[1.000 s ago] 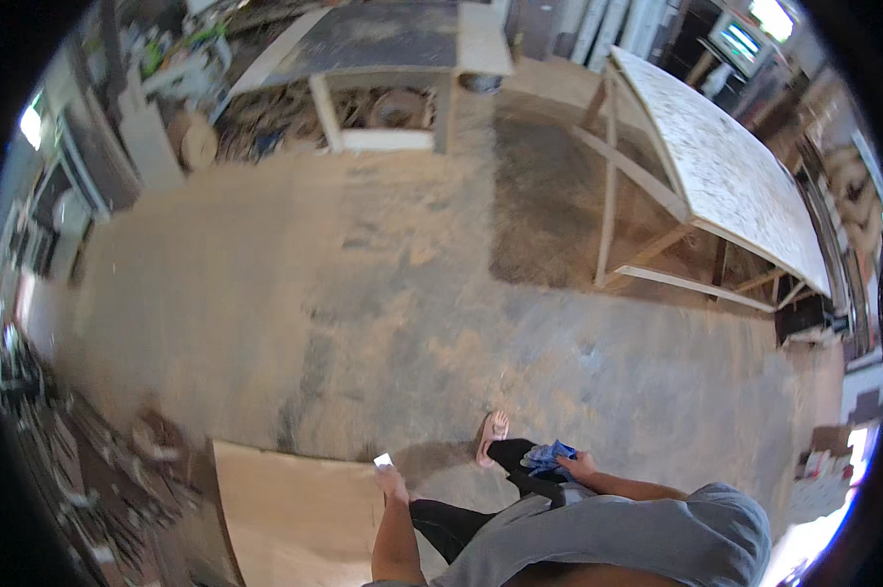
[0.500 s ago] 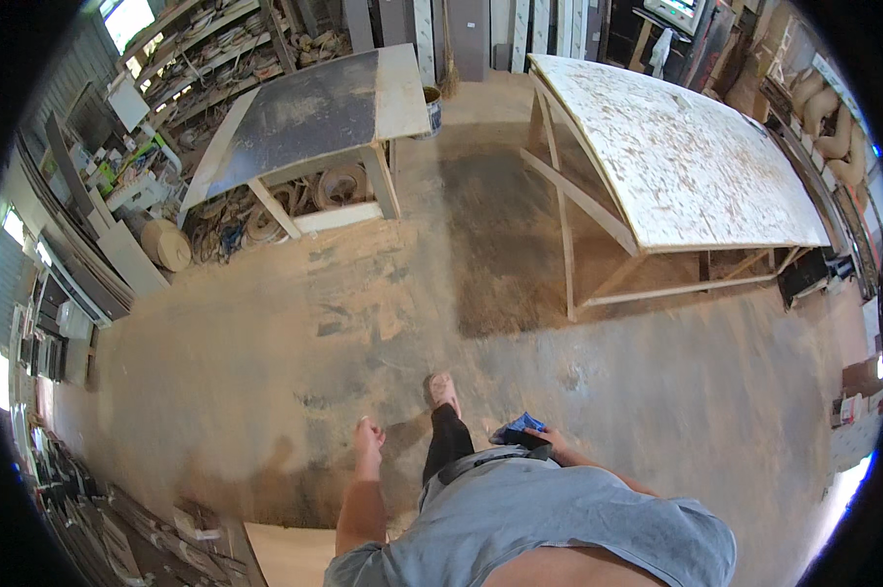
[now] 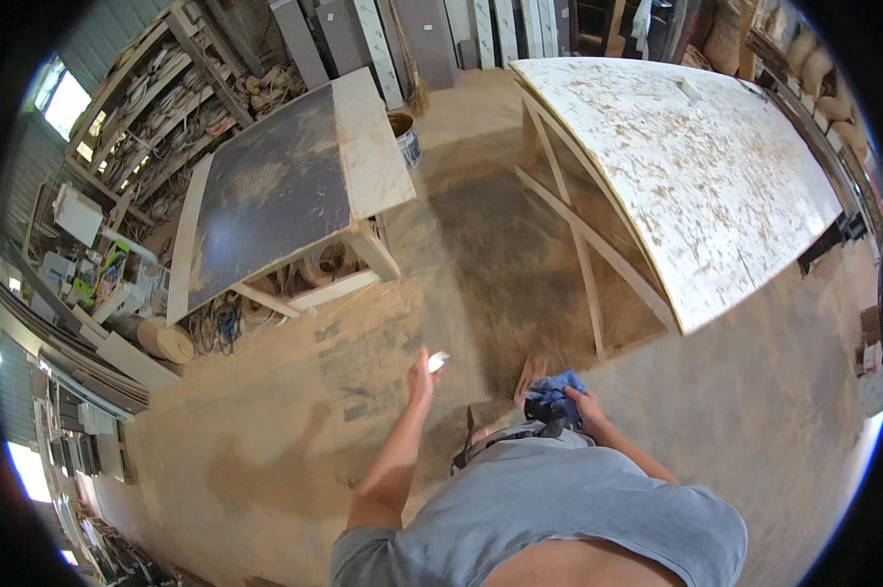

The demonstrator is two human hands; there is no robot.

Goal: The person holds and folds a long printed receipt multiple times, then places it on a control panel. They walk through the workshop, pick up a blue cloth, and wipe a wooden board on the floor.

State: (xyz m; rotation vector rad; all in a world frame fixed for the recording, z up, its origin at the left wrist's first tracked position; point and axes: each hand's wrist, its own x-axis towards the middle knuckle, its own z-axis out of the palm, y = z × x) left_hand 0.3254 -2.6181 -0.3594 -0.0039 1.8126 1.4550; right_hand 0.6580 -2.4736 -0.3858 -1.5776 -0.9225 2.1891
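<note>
My left hand [image 3: 422, 382] is raised in front of me over the floor, closed on a small white object [image 3: 438, 361] that pokes out past the fingers. What kind of object it is, I cannot make out. At my right side, near waist height, my right hand [image 3: 588, 411] grips a crumpled blue cloth [image 3: 556, 388], with a dark part hanging below it. The nearest table to the right hand is the one with a white top [image 3: 696, 166], scattered with brown shavings.
Ahead on the left stands a dark-topped table [image 3: 275, 176] with pale edge boards. A bucket [image 3: 404, 142] and a broom [image 3: 414, 88] are behind it. Shelves of wood offcuts [image 3: 158, 117] line the left wall. Sawdust covers the concrete floor [image 3: 363, 342] between the tables.
I have stepped forward, so both tables are closer. My left hand has swung forward and up, and its white object now shows. The blue cloth stays in my right hand.
</note>
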